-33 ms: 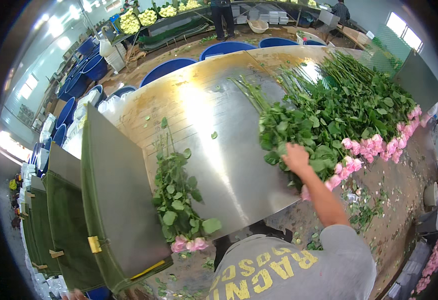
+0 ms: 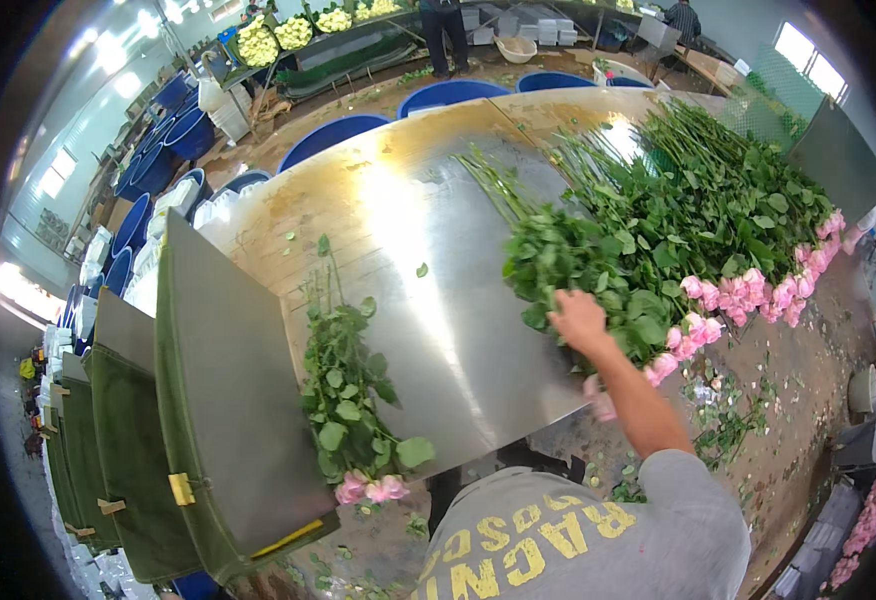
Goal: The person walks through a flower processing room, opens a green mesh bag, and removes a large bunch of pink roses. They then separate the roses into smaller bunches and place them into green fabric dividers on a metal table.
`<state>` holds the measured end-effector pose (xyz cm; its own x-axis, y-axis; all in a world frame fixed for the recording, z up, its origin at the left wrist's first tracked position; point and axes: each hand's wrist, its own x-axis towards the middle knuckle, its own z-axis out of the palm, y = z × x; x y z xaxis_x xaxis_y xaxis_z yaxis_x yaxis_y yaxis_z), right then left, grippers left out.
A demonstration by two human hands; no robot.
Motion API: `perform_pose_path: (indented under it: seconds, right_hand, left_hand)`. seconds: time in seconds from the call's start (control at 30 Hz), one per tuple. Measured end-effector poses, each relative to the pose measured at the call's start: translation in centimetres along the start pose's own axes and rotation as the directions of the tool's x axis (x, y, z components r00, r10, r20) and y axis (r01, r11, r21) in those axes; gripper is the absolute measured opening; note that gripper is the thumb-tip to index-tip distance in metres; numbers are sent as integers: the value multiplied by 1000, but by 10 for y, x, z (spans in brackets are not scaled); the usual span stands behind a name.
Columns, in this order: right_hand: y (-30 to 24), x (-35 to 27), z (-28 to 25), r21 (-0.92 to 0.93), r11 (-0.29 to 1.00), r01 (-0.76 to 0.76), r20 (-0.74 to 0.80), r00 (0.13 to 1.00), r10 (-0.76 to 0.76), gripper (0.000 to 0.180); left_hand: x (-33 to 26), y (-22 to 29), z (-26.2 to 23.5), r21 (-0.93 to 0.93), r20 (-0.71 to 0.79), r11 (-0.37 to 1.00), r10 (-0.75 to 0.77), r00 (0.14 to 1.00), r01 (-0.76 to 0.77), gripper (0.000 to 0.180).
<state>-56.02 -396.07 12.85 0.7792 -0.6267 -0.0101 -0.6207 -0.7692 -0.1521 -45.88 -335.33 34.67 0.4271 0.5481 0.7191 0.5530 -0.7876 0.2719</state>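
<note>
The fingers (image 2: pixel 558 310) of the right hand (image 2: pixel 578 320) are buried among the leaves at the near edge of a big heap of pink roses (image 2: pixel 678 230); whether they have closed on a stem cannot be told, since foliage hides the tips. The left hand is out of view.

The heap lies across the right half of a shiny steel worktop (image 2: pixel 438 300), stems pointing away from the person, pink heads (image 2: pixel 748 295) lined along the near right edge. The flowers look light but delicate: soft blooms that bruise easily, petals that shed, stems stiff and probably thorny. The safer hold would be low on the leafy stem, well clear of the heads.

To the left, well apart from the heap, a small bunch of roses (image 2: pixel 348 400) lies alone, its pink heads hanging over the worktop's near edge. Loose leaves dot the metal between. Green-covered metal dividers (image 2: pixel 228 400) stand at the left end. Blue tubs (image 2: pixel 338 135) ring the far side, and fallen leaves and petals litter the floor (image 2: pixel 758 400).

Against the other frame, taken at the same instant, nothing differs: hand, heap and small bunch sit in the same places.
</note>
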Motion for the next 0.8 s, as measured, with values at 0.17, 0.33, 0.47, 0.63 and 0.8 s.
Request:
perform_pose_path:
  seconds: [0.17, 0.33, 0.47, 0.63, 0.8]
  right_hand:
    - [25, 5, -11, 376, 908, 187, -212, 971, -113, 30]
    - [74, 5, -20, 157, 972, -176, 125, 980, 157, 54]
    - [48, -8, 14, 250, 967, -39, 104, 995, 13, 58]
    - [15, -10, 25, 613, 783, 107, -81, 994, -73, 54]
    - [18, 1, 28, 848, 523, 89, -116, 993, 19, 49]
  left_hand:
    - [-170, 140, -56, -838, 342, 129, 881, 327, 530, 38]
    - [-380, 278, 24, -534, 641, 580, 752, -153, 615, 52]
    - [-481, 304, 38, -738, 591, 590, 799, -109, 327, 65]
    - [-486, 316, 49, -218, 667, 515, 698, -259, 829, 55]
    - [-428, 289, 65, -187, 759, 481, 625, -185, 857, 56]
